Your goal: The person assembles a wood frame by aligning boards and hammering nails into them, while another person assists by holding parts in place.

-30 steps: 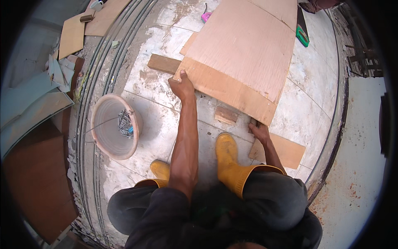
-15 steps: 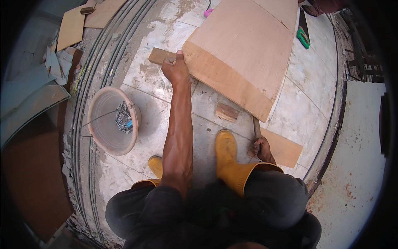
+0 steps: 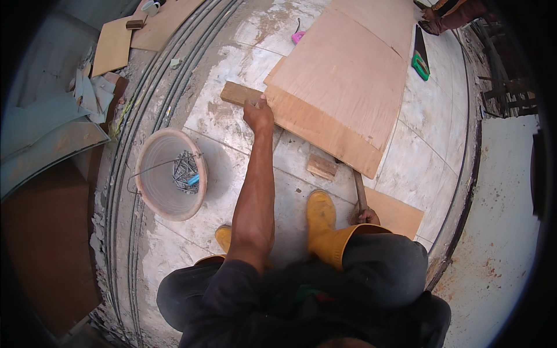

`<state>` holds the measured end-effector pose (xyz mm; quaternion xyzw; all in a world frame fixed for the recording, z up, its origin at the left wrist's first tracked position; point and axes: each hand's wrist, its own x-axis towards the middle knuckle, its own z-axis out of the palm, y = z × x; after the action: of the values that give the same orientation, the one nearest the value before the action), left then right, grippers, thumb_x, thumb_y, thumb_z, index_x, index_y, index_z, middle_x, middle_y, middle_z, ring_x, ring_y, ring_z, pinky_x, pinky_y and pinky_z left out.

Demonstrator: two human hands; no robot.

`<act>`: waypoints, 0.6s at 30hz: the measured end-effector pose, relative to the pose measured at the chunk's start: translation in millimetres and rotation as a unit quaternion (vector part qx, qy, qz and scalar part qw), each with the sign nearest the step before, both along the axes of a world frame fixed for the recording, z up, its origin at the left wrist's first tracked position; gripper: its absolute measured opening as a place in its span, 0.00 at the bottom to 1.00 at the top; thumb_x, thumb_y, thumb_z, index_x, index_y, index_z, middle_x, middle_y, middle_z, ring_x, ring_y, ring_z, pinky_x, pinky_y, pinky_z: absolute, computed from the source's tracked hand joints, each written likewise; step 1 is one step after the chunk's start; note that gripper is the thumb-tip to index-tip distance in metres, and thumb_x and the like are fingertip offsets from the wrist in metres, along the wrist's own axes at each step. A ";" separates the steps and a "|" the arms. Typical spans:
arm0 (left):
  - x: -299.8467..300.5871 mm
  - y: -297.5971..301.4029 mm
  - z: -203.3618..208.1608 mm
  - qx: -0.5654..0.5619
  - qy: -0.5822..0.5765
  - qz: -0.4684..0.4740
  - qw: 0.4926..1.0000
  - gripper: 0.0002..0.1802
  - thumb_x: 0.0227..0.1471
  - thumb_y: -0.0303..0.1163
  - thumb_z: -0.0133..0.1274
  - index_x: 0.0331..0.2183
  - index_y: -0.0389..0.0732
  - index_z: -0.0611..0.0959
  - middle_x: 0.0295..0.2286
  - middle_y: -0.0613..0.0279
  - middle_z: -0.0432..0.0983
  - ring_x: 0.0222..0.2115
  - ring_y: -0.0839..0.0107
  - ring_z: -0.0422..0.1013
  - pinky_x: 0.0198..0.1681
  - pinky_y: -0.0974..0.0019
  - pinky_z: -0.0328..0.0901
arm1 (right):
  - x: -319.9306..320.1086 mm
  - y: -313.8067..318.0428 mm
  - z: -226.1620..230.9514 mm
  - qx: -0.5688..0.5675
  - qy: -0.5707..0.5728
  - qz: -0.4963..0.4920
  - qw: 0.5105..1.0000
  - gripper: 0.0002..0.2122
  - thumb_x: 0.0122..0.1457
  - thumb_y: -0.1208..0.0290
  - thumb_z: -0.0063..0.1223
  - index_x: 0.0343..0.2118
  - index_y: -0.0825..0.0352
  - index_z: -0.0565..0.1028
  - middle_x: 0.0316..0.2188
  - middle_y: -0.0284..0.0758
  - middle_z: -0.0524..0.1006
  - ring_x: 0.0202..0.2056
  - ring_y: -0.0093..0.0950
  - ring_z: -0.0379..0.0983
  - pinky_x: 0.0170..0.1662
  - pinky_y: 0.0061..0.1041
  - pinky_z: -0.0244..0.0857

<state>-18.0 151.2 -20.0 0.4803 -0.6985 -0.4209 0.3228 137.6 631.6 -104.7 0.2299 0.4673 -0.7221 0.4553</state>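
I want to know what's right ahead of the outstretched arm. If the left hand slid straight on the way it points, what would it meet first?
The left hand already touches the wooden block; past it lies bare tiled floor, though depth is unclear.

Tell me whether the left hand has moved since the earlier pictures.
Yes. The left hand has reached forward, away from the body, along the near edge of the plywood sheet toward its left corner, and now rests on the wooden block there.

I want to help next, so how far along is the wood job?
It looks early. Done: the big plywood sheet lies flat on the floor. In hand: the left hand holds a wood strip at the sheet's edge, and the right hand holds a wooden handle, its head hidden. Probably left: nails sit in the basin, and a small block lies loose by the boot.
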 end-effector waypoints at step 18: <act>0.3 3.0 18.4 0.015 -0.088 -0.248 0.965 0.20 0.55 0.41 0.56 0.26 0.31 0.77 0.22 0.51 0.75 0.22 0.60 0.68 0.32 0.57 0.65 | 9.2 -1.7 19.9 0.427 0.179 0.164 0.871 0.07 0.58 0.69 0.46 0.29 0.68 0.68 0.16 0.36 0.65 0.17 0.27 0.61 0.23 0.29 0.57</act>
<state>-17.7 154.2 -1.6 0.3318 -0.8148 -0.4548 0.1382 146.9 629.9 -84.8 0.1890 0.8343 -0.3964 0.3332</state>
